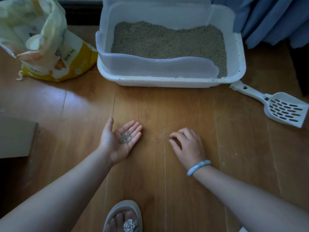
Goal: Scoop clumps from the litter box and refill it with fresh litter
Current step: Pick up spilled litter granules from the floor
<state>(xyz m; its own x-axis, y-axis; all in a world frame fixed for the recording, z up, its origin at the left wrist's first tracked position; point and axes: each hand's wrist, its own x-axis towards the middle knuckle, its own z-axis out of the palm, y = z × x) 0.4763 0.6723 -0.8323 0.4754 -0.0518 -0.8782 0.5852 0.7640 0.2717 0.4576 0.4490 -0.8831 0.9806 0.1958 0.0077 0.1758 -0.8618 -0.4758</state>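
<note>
Grains [157,140] are tiny, light and roll; sweep them together. Left hand [120,139] lies flat, carrying some. Right hand [187,144] bends loosely, holding nothing.

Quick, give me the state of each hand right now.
Left hand: open, palm up, litter granules lying in it.
Right hand: fingers curled down by spilled granules on the floor; pinch cannot be told.

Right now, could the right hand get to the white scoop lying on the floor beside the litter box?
Probably yes. The right hand is palm down with nothing visibly held, and only bare floor lies between it and the scoop off to its right.
</note>
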